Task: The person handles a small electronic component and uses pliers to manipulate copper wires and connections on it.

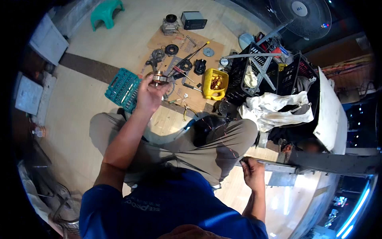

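Note:
My left hand (149, 96) is raised over the work area, its fingers closed round a round metal part (160, 78) with a coppery top and a dark rim. Just beside and below it lies an open teal socket set case (124, 88). Off to the right of my knees, my right hand (253, 173) is closed, fingers curled at the end of a grey metal bar (280, 167); what they hold, if anything, is hidden. Beyond my left hand, a cardboard sheet (153, 38) carries a black ring (171, 49), a screwdriver (192, 87) and several other dark machine parts. Yellow-handled pliers (185, 113) lie nearer my legs.
A cut yellow jug (208, 89) holds coppery pieces. To its right stand black crates (243, 75) with a white cloth (274, 109) draped in front. Farther off are a fan (301, 20), a metal motor-like unit (170, 27), a grey box (193, 20) and a green stool (106, 15).

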A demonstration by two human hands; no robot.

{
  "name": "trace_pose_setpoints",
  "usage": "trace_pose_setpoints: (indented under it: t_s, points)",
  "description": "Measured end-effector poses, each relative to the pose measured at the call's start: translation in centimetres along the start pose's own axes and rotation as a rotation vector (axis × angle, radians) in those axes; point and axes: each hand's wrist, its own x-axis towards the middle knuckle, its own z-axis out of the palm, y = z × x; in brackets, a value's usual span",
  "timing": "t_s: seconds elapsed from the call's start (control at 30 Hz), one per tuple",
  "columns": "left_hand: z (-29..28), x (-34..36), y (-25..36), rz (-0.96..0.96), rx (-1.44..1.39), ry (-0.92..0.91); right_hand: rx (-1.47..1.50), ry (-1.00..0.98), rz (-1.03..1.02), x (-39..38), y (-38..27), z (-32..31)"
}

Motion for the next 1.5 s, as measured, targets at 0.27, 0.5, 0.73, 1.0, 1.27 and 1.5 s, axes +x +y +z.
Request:
trace_pose_setpoints:
  t_s: [0.27,0.5,0.73,1.0,1.27,1.5]
  points:
    - [1.8,-4.1,-0.3,-0.435,-0.36,-0.24,0.22,-0.096,0.341,-6.0,1.2,-1.4]
    - [2.9,-4.3,1.1,-0.557,-0.432,-0.414,0.489,-0.399,0.317,-6.3,0.2,-1.2]
    - [1.8,-5.2,2.1,-0.442,-0.217,-0.441,-0.041,0.134,0.227,1.3,6.9,4.2]
    - [1.6,-5.9,1.8,-0.493,-0.267,-0.533,0.584,0.215,0.321,3.7,18.7,5.8]
    - [2.3,-6.9,-0.4,-0.576,-0.327,-0.613,0.106,-0.009,0.224,18.6,22.9,2.9]
    - [1.4,-6.8,-2.0,-0.557,-0.154,-0.365,-0.052,-0.161,0.264,18.9,27.3,2.7]
